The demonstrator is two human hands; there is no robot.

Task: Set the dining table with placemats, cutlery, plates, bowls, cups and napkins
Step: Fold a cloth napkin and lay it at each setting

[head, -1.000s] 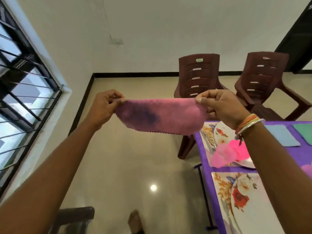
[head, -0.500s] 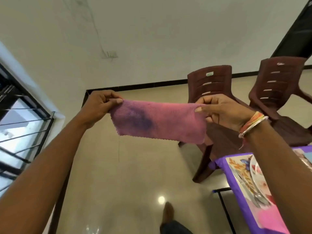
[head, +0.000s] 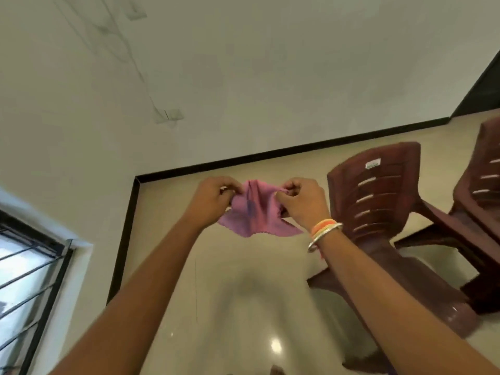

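A pink cloth napkin with a dark purple blotch hangs bunched in the air in front of me, above the floor. My left hand pinches its upper left edge. My right hand, with bangles on the wrist, pinches its upper right edge. The two hands are close together, so the napkin sags in folds between them. The dining table is out of view.
Two dark red plastic chairs stand on the glossy beige floor at the right. A barred window is at the lower left. White walls with a black skirting meet in a corner behind the napkin.
My hands have come together, so the napkin that was stretched flat now bunches and sags. The view has swung up and left, and the table has left the frame.
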